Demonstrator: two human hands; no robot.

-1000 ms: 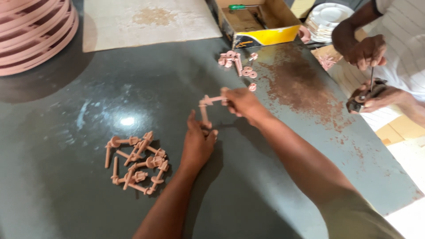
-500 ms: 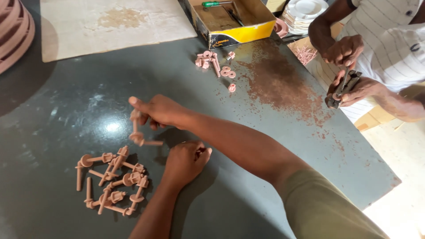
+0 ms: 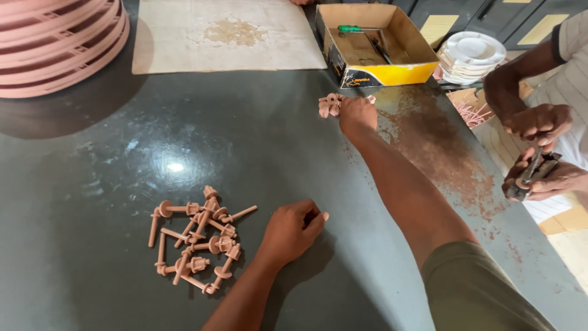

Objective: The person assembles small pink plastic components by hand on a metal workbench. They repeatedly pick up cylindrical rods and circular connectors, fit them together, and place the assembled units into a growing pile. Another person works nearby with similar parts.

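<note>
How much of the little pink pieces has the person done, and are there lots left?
Looks done: a pile of pink rod pieces lies by the left hand, which rests curled on the dark table. In hand: the right hand reaches to the small heap of pink parts near the yellow box. Left: only that small heap shows, so probably not many.

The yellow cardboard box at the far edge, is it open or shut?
Open: the yellow cardboard box has no lid, and a green-handled screwdriver shows inside.
</note>
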